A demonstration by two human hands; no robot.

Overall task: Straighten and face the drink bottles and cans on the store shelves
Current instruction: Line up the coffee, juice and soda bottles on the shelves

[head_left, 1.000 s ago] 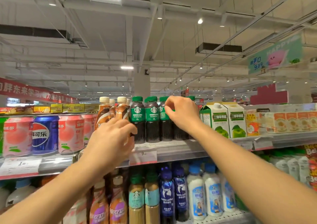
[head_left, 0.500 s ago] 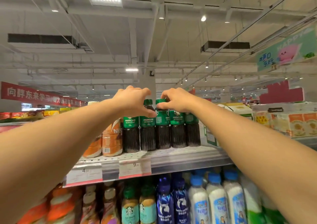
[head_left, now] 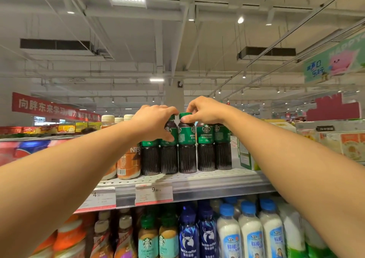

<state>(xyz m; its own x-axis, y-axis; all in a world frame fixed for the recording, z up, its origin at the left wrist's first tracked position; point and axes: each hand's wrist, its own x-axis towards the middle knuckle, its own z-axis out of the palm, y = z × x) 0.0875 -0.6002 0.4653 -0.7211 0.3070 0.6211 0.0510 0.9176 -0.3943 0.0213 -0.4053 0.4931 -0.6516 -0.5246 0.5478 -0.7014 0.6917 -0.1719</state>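
On top shelf [head_left: 197, 180], left hand [head_left: 153, 122] grip clamped on Americano bottle [head_left: 169, 149], right hand [head_left: 205, 110] pinching neighbouring bottle's cap [head_left: 185, 115]

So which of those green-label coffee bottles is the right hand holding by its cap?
The middle bottle of the row on the top shelf. The right hand pinches its green cap; the left hand grips the neighbour to its left.
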